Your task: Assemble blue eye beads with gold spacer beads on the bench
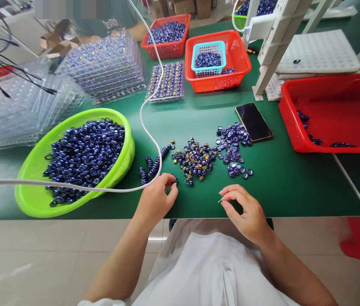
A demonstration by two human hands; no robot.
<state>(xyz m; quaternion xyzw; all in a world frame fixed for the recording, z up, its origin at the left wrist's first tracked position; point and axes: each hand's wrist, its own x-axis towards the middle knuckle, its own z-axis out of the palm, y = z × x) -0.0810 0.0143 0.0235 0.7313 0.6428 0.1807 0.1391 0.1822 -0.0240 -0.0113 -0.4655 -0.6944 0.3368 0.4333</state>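
My left hand (156,197) rests at the near part of the green table, fingers curled around a dark blue ring-shaped part (175,180), mostly hidden by the fingers. Stacked rows of the same dark blue rings (153,166) lie just beyond it. To the right, my right hand (245,210) pinches a tiny dark piece (220,201) between thumb and fingertips; its kind is too small to make out. Between and beyond the hands lie a heap of blue parts with gold-coloured bits (195,158) and a spread of flat blue caps (232,142).
A green basket (129,157) full of blue rings stands left, with a white cable (143,114) crossing over it. Behind are stacked clear trays (110,70), a filled tray (167,80) and a red basket (199,85). A phone (254,121) and a red bin (297,136) lie right.
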